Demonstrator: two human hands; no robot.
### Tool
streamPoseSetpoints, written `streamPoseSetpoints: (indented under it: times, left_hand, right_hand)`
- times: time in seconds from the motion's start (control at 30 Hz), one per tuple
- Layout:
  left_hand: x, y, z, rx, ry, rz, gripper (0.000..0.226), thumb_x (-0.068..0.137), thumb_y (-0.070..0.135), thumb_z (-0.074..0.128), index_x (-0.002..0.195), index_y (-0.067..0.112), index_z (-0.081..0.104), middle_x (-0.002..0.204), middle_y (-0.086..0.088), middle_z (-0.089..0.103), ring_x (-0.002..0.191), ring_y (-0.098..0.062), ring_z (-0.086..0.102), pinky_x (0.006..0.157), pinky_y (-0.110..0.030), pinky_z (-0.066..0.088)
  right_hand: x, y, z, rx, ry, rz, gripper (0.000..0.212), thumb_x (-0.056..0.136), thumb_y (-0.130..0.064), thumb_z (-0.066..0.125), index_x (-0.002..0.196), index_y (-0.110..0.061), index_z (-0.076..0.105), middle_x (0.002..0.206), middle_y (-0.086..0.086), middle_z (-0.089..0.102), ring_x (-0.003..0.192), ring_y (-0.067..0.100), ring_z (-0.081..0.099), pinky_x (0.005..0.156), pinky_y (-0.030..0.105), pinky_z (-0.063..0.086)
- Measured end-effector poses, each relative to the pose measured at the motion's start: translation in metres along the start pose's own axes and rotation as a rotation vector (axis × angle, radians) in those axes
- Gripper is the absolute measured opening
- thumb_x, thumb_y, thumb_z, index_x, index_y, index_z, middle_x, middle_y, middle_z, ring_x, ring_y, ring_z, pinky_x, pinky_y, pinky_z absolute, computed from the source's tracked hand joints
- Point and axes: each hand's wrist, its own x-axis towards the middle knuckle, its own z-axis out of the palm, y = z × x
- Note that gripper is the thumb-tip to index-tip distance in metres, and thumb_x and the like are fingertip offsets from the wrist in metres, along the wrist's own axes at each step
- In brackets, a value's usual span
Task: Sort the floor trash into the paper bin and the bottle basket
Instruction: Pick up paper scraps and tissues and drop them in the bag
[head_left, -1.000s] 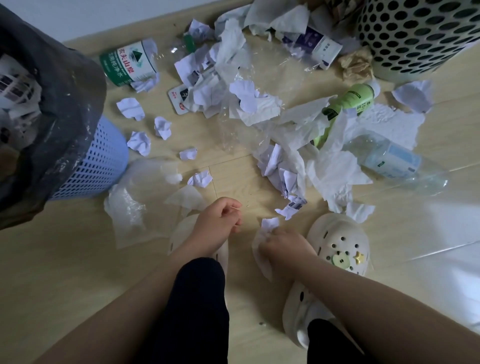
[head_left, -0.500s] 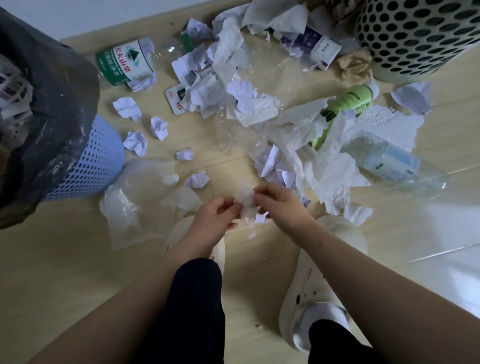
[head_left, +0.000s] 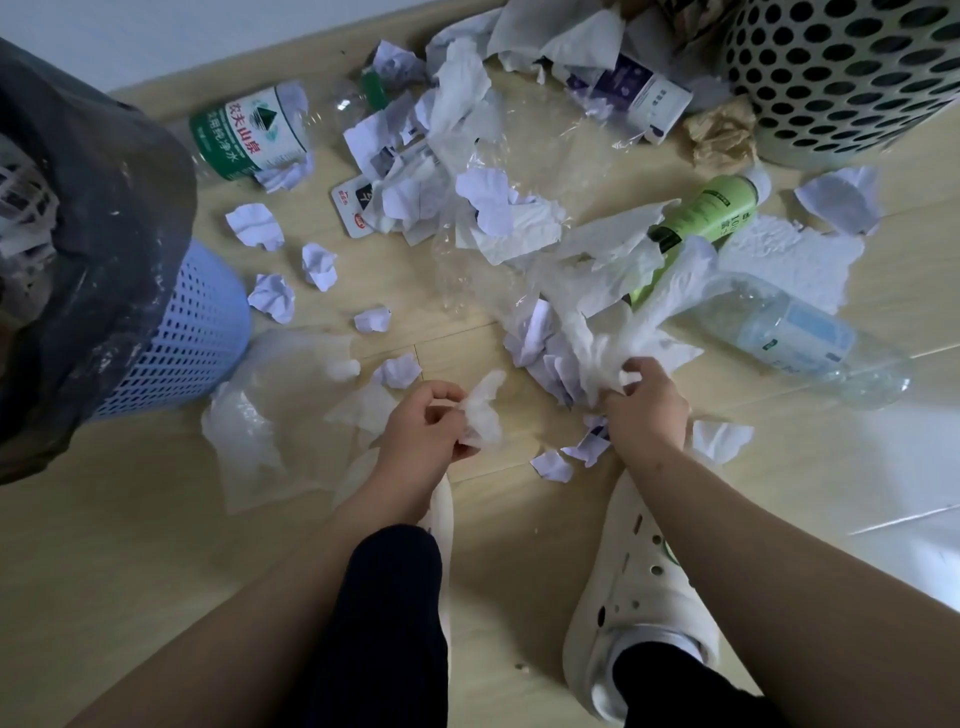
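Observation:
My left hand (head_left: 423, 428) pinches a small crumpled white tissue (head_left: 483, 410) just above the floor. My right hand (head_left: 647, 410) grips a bigger wad of white tissue paper (head_left: 613, 358) at the near edge of the trash pile. Crumpled paper scraps (head_left: 254, 226) and tissues lie scattered across the wooden floor. A green bottle (head_left: 711, 213), a clear bottle with a pale blue label (head_left: 795, 338) and a clear bottle with a green label (head_left: 249, 135) lie among them. The blue bin with a dark bag (head_left: 192, 322) stands at the left. The perforated white basket (head_left: 841, 78) stands at the top right.
A clear plastic bag (head_left: 260, 415) lies flat on the floor beside the blue bin. A brown crumpled paper (head_left: 719, 137) sits next to the perforated basket. My feet in white clogs (head_left: 639, 587) are planted near the pile. A wall runs along the top left.
My right hand left the small tissue in my left hand and moved right and forward, where it now grips the larger tissue wad. My left hand stayed about where it was.

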Motion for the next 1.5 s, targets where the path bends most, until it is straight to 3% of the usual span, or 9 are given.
streamPoseSetpoints:
  times: [0.13, 0.3, 0.4, 0.63, 0.77, 0.87, 1.1, 1.37, 1.5]
  left_hand:
    - [0.001, 0.008, 0.005, -0.029, 0.003, 0.004, 0.026, 0.089, -0.005, 0.042, 0.077, 0.008, 0.061, 0.087, -0.007, 0.061, 0.077, -0.015, 0.06, 0.063, -0.019, 0.056]
    - [0.006, 0.021, 0.01, -0.155, 0.076, -0.069, 0.025, 0.088, -0.003, 0.045, 0.075, 0.011, 0.061, 0.087, -0.006, 0.062, 0.078, -0.015, 0.059, 0.063, -0.018, 0.054]
    - [0.007, 0.03, 0.013, -0.288, 0.048, -0.11, 0.015, 0.092, 0.016, 0.053, 0.08, 0.013, 0.062, 0.079, -0.001, 0.058, 0.078, -0.016, 0.058, 0.066, -0.023, 0.052]
    - [0.008, 0.029, 0.003, -0.28, 0.009, -0.09, 0.013, 0.092, 0.006, 0.053, 0.089, 0.011, 0.064, 0.079, -0.001, 0.07, 0.071, -0.011, 0.067, 0.061, -0.021, 0.053]
    - [0.009, 0.018, -0.008, -0.275, 0.115, -0.175, 0.017, 0.09, 0.001, 0.054, 0.083, 0.014, 0.062, 0.078, -0.002, 0.066, 0.07, -0.012, 0.062, 0.064, -0.023, 0.049]
    - [0.01, 0.01, -0.01, -0.229, 0.158, -0.187, 0.017, 0.091, 0.004, 0.054, 0.087, 0.017, 0.063, 0.082, -0.002, 0.066, 0.072, -0.013, 0.061, 0.069, -0.025, 0.051]
    - [0.01, 0.015, -0.009, -0.164, 0.21, -0.107, 0.016, 0.09, 0.004, 0.053, 0.091, 0.016, 0.064, 0.077, 0.001, 0.061, 0.07, -0.012, 0.056, 0.067, -0.022, 0.046]
    - [0.005, 0.015, -0.012, -0.075, 0.268, -0.023, 0.014, 0.091, 0.008, 0.053, 0.097, 0.016, 0.064, 0.08, 0.001, 0.057, 0.064, -0.01, 0.05, 0.065, -0.022, 0.043]
    - [-0.002, 0.015, -0.016, -0.036, 0.269, 0.007, 0.016, 0.091, 0.011, 0.054, 0.104, 0.017, 0.062, 0.087, -0.001, 0.057, 0.065, -0.01, 0.049, 0.064, -0.021, 0.043]
  right_hand:
    - [-0.001, -0.009, -0.001, 0.113, 0.048, 0.002, 0.013, 0.09, -0.009, 0.046, 0.094, -0.012, 0.057, 0.082, 0.001, 0.055, 0.082, 0.022, 0.052, 0.056, 0.025, 0.037]
    - [-0.006, -0.025, 0.002, 0.221, 0.198, -0.155, 0.007, 0.092, -0.009, 0.043, 0.086, -0.007, 0.047, 0.099, 0.003, 0.04, 0.087, 0.02, 0.038, 0.07, 0.022, 0.025]
    - [-0.025, -0.042, 0.008, 0.244, 0.032, -0.364, 0.03, 0.089, -0.007, 0.048, 0.066, -0.019, 0.034, 0.088, -0.003, 0.039, 0.083, 0.018, 0.037, 0.061, 0.018, 0.029]
    - [-0.045, -0.05, 0.024, 0.249, -0.507, -0.567, 0.021, 0.09, -0.023, 0.058, 0.086, -0.007, 0.07, 0.086, -0.018, 0.059, 0.095, 0.003, 0.053, 0.084, 0.017, 0.042]
    - [-0.024, -0.04, 0.015, 0.091, -0.061, -0.364, 0.031, 0.085, -0.033, 0.053, 0.105, -0.016, 0.069, 0.14, -0.006, 0.043, 0.126, 0.017, 0.036, 0.094, 0.021, 0.027]
    - [-0.01, -0.035, 0.012, -0.163, -0.08, -0.222, 0.035, 0.091, -0.03, 0.047, 0.123, -0.025, 0.057, 0.152, -0.007, 0.025, 0.135, 0.021, 0.024, 0.106, 0.031, 0.023]
    - [-0.002, -0.036, 0.006, -0.008, 0.039, -0.199, 0.036, 0.094, -0.024, 0.043, 0.128, -0.015, 0.054, 0.135, -0.002, 0.052, 0.127, 0.021, 0.036, 0.105, 0.035, 0.029]
    - [-0.017, -0.051, -0.004, 0.422, 0.154, -0.246, 0.018, 0.086, -0.006, 0.051, 0.088, -0.021, 0.061, 0.08, -0.012, 0.06, 0.078, 0.005, 0.055, 0.076, 0.014, 0.044]
    - [-0.031, -0.055, 0.0, 0.449, 0.043, -0.333, 0.02, 0.086, -0.006, 0.053, 0.084, -0.026, 0.054, 0.076, -0.017, 0.056, 0.066, -0.013, 0.053, 0.063, 0.001, 0.041]
